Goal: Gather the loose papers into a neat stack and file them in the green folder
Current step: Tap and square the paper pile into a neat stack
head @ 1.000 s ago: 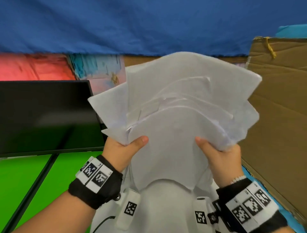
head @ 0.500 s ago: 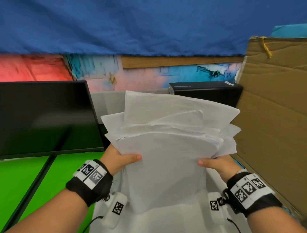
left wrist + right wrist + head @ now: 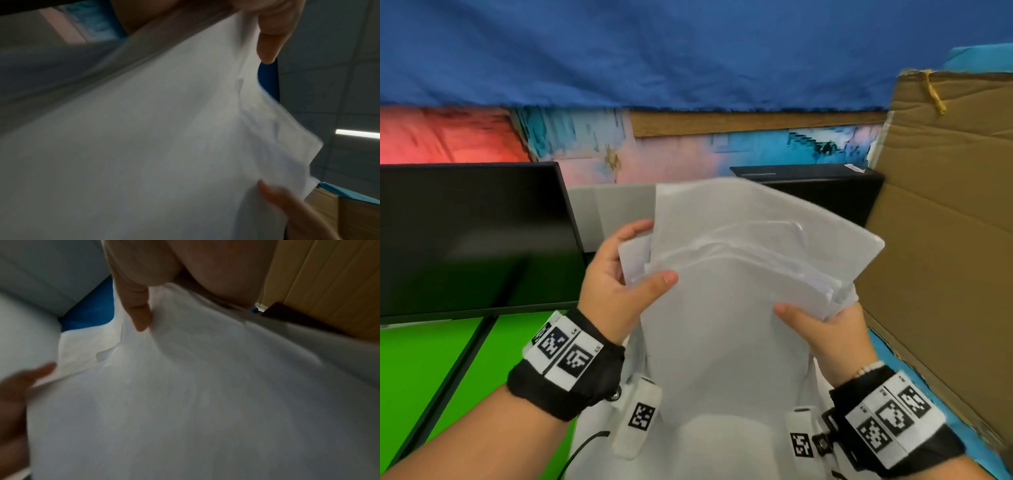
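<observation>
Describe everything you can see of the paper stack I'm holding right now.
The paper stack is a bundle of plain white sheets, thin and floppy, held up off the table in front of the person. Its edges are not squared: upper corners fan out at different angles and the sheets bow. The left hand grips the upper left edge, thumb on the front sheet; the right hand grips the right edge lower down. No print shows.

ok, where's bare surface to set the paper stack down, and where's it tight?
Bare: the green surface left of the left hand, bordered by the dark monitor behind and crossed by its dark bar. Tight: right of the right hand, where the cardboard sheet stands close. Below the papers, white surface shows, mostly hidden.
</observation>
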`<state>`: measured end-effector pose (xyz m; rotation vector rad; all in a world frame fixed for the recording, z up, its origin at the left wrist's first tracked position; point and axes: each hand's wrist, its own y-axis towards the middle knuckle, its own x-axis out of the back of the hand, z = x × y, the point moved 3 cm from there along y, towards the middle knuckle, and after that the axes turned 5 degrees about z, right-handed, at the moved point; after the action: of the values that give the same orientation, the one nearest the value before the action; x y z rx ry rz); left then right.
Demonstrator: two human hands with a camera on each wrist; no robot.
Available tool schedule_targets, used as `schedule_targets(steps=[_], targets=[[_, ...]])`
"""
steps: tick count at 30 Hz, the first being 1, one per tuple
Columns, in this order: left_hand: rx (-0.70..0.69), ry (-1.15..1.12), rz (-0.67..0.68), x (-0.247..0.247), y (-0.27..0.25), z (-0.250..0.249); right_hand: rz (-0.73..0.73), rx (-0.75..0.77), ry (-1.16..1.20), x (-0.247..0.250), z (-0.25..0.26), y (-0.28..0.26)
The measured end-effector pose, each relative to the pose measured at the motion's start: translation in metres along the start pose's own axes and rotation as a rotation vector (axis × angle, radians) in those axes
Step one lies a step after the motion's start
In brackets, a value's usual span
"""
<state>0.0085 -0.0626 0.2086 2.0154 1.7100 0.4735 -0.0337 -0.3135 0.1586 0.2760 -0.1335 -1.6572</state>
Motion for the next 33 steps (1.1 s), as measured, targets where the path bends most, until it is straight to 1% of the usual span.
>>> schedule_targets(steps=[2,6,7,8,10,11,13,15,17,18,20,22,23,25,27,28,30,31,33], targets=[[-0.053,0.053,-0.032,0.0,0.003,-0.012,0.021,-0.042,0.01,0.003,-0.01,-0.003],[0.021,0.162,-0.097,-0.007,0.009,-0.016,0.047,-0.069,0.042,0.007,-0.019,0.001],[0.045,0.156,-0.12,-0.008,0.01,-0.016,0.055,-0.077,0.059,0.009,-0.021,0.003],[0.075,0.108,-0.138,-0.008,0.011,-0.014,0.057,-0.095,0.062,0.01,-0.023,0.004],[0.151,-0.089,-0.175,-0.006,0.014,-0.013,0.044,-0.137,0.034,0.012,-0.03,0.004],[0.167,-0.165,-0.181,-0.004,0.016,-0.01,0.031,-0.15,0.012,0.01,-0.033,0.004],[0.159,-0.182,-0.172,0.0,0.018,-0.008,-0.002,-0.155,-0.03,0.004,-0.037,0.002],[0.097,-0.106,-0.13,0.007,0.019,-0.006,-0.069,-0.169,-0.021,-0.001,-0.037,0.003],[0.024,0.018,-0.024,0.016,0.017,0.004,-0.12,-0.181,-0.035,-0.002,-0.037,0.003],[0.019,0.065,0.029,0.021,0.015,0.011,-0.137,-0.175,-0.045,-0.003,-0.033,0.002],[0.071,0.078,0.105,0.028,0.008,0.025,-0.16,-0.148,-0.062,-0.003,-0.023,0.0],[0.18,0.027,0.156,0.033,0.001,0.043,-0.137,-0.11,-0.051,-0.002,-0.013,-0.002],[0.229,-0.001,0.167,0.034,-0.003,0.051,-0.117,-0.075,-0.024,-0.001,-0.007,-0.004],[0.292,-0.013,0.138,0.038,-0.011,0.064,-0.084,-0.028,0.033,0.0,0.0,-0.006],[0.335,0.03,0.082,0.039,-0.018,0.071,-0.04,-0.045,0.068,0.002,-0.003,-0.009],[0.346,0.076,0.08,0.037,-0.022,0.072,-0.017,-0.073,0.092,0.003,-0.009,-0.011],[0.363,0.139,0.128,0.028,-0.03,0.077,0.031,-0.129,0.101,0.006,-0.025,-0.015],[0.371,0.171,0.157,0.022,-0.035,0.078,0.032,-0.142,0.083,0.006,-0.031,-0.017],[0.356,0.229,0.142,0.012,-0.042,0.082,-0.003,-0.146,0.052,0.003,-0.033,-0.019]])
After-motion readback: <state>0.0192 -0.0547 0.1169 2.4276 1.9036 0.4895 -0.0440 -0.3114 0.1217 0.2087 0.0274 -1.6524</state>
